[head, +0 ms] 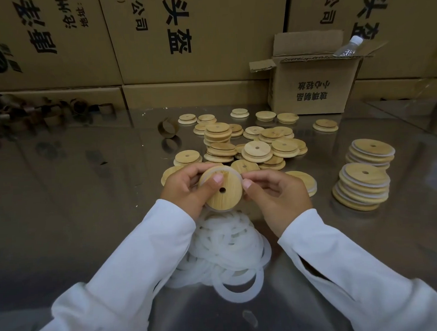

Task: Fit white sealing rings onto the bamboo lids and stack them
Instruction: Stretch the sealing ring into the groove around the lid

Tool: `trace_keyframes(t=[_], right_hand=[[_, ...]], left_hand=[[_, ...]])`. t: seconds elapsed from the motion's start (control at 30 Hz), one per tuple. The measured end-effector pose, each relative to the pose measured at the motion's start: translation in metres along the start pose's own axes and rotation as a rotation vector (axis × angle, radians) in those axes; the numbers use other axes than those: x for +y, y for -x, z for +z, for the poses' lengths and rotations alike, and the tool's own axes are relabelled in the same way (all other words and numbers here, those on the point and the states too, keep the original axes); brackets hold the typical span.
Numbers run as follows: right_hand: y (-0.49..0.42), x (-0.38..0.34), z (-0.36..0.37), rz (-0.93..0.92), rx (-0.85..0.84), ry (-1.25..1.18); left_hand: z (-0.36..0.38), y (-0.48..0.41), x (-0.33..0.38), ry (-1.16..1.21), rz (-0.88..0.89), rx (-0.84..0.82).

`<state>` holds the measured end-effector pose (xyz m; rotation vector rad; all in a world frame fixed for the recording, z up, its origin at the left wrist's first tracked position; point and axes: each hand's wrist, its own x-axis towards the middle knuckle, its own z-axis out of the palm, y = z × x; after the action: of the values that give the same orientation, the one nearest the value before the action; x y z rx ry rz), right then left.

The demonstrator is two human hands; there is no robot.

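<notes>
My left hand (185, 189) grips a round bamboo lid (225, 194) with a small centre hole, thumb pressed on its face. A white sealing ring (234, 173) shows around the lid's upper and right rim. My right hand (274, 190) pinches that rim at the lid's right side. Below my hands lies a heap of loose white rings (229, 250). Behind the hands is a scattered pile of bare bamboo lids (252, 148). Two stacks of lids with white rings between them stand at the right, one nearer (362, 185) and one farther (371, 153).
The work surface is a shiny metal table (87, 197). A small open carton (314, 84) with a plastic bottle (348, 46) in it stands at the back right. Large printed cartons (180, 40) wall off the back. Cardboard tape cores (168, 127) lie at the back left.
</notes>
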<state>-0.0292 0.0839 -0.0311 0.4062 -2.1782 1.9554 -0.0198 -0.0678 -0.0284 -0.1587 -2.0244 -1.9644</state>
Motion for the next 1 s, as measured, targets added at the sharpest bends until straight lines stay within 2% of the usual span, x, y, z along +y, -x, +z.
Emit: trace_keyframes(t=[0.2, 0.43, 0.6, 0.77, 1.0], right_hand=[[0.008, -0.004, 0.003, -0.16, 0.065, 0.152], [0.012, -0.005, 0.006, -0.21, 0.027, 0.282], [0.015, -0.009, 0.007, -0.27, -0.001, 0.414], [0.016, -0.01, 0.008, -0.345, 0.073, 0.434], [0.012, -0.007, 0.007, -0.281, 0.032, 0.463]], left_hand=[[0.003, 0.001, 0.0, 0.005, 0.081, 0.014], [0.003, 0.002, 0.005, -0.052, 0.245, -0.029], [0.003, 0.002, 0.003, -0.078, 0.257, -0.026], [0.005, 0.003, 0.003, -0.052, 0.229, -0.01], [0.006, 0.005, 0.002, -0.122, 0.196, -0.008]])
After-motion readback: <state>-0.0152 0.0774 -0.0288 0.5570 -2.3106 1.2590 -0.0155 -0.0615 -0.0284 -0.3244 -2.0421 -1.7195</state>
